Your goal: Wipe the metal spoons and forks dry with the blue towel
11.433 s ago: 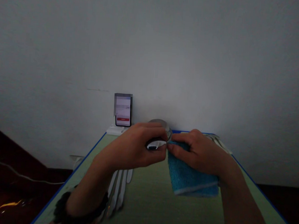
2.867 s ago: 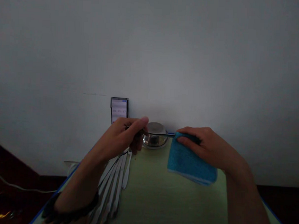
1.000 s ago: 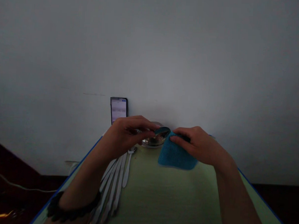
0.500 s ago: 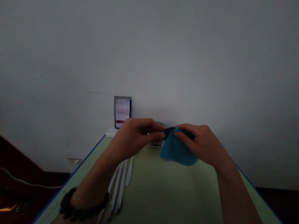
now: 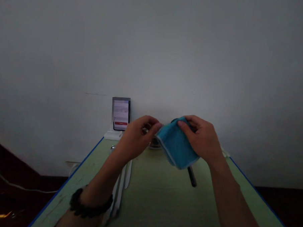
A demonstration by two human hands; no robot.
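A blue cloth (image 5: 179, 144) with a pale edge hangs above the table between my hands. My right hand (image 5: 199, 135) is closed on its upper part, thumb in front. With thumb and fingertips together, my left hand (image 5: 143, 135) pinches the cloth's left corner. A utensil's black handle (image 5: 192, 177) pokes out below the cloth, and a dark rounded part shows at the top. The cloth covers the rest of it, so its kind cannot be made out. Behind the left fingers stands a round, shiny clear container (image 5: 154, 145), partly hidden.
Several pieces of cutlery with pale handles (image 5: 120, 192) lie under my left forearm, near a shiny round end (image 5: 112, 148). A phone (image 5: 121, 115) leans on the wall behind a white strip (image 5: 111, 135). The green table (image 5: 157, 200) has blue edges.
My left fingers have moved from the dark part to the cloth's left corner, now drawn out leftward. My right hand has risen slightly, and the black handle shows below the cloth.
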